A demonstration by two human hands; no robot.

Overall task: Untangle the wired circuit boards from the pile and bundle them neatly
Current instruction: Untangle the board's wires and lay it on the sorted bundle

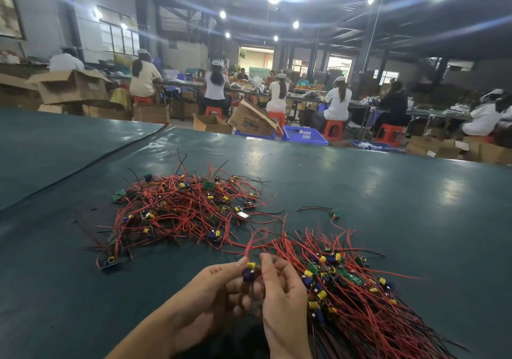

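Note:
A tangled pile of small circuit boards point(182, 212) with red and black wires lies on the dark green table point(388, 192), ahead and left of centre. A combed bundle of boards point(357, 297) with wires running to the lower right lies at the right. Between both hands I hold one wired board point(250, 271) with a yellow and a blue part. My left hand point(210, 295) pinches it from the left. My right hand point(282, 300) grips it from the right, and its red wire rises toward the pile.
A single board with wires point(335, 213) lies alone right of the pile, and another point(110, 263) sits at the pile's near left. Beyond the far table edge stand cardboard boxes point(252, 120), a blue crate point(303, 135), red stools and several seated workers.

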